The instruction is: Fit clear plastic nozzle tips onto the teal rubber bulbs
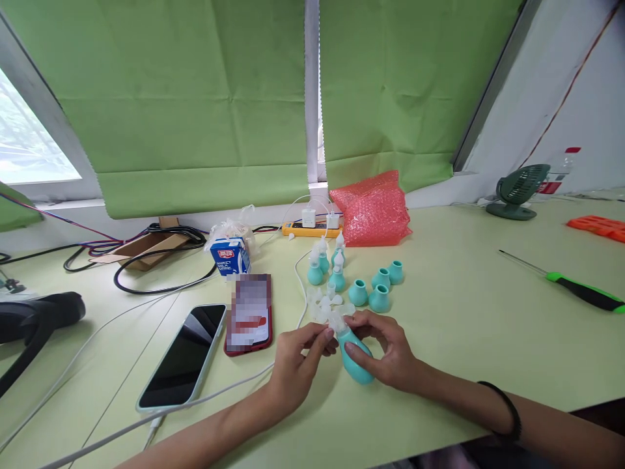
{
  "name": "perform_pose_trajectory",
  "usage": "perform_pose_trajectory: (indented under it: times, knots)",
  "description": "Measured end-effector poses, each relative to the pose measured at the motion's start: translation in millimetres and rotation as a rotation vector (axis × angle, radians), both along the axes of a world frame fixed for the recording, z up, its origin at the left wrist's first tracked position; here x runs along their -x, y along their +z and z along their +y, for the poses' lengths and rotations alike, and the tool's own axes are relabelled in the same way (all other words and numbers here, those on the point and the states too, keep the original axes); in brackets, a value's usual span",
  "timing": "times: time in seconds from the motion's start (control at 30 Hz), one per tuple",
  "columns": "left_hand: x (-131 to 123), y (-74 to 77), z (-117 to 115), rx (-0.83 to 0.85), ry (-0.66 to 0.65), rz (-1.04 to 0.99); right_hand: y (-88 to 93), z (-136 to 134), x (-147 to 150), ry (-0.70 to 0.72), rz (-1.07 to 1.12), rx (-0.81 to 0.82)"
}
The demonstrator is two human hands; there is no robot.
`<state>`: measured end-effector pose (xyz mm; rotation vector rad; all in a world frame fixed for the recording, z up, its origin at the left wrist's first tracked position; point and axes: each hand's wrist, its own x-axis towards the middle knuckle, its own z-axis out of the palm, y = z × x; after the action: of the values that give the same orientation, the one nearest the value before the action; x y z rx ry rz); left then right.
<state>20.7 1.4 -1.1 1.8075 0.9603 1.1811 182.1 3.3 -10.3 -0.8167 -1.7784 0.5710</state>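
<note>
My right hand (385, 348) is wrapped round a teal rubber bulb (355, 365) that lies tilted just above the table. At the bulb's neck, my left hand (305, 365) pinches a clear plastic tip (336, 321); its fingertips partly hide the joint, so I cannot tell how firmly the two fit. Loose clear plastic pieces (322, 303) lie just beyond my fingers. Behind them stand several teal bulbs with clear tips (336, 277). To their right are several teal bulbs with open necks (379, 298).
Left of my hands lie a red-cased phone (248, 316) and a larger phone (183, 358), with a white cable crossing the table. Farther back are a blue milk carton (230, 256), a yellow power strip (297, 229) and a red bubble-wrap bag (375, 212). A screwdriver (581, 290) lies right.
</note>
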Motion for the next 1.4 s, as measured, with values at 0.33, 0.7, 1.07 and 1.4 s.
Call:
perform_pose_trajectory:
  times: [0.33, 0.7, 1.07, 1.4]
  knots:
    - [5.5, 3.7, 8.1, -0.590, 0.153, 0.213, -1.6, -2.7, 5.1, -0.108, 0.079, 0.183]
    - [12.4, -3.0, 18.3, -0.908, 0.139, 0.341, 0.9, -5.0, 6.6, -0.081, 0.099, 0.290]
    - [10.1, 10.5, 18.1, -0.563, 0.084, 0.193, 1.8, -3.7, 6.1, -0.072, 0.104, 0.335]
    - [7.8, 19.6, 17.1, 0.013, -0.093, -0.013, 0.1, -6.6, 5.1, -0.078, 0.047, 0.198]
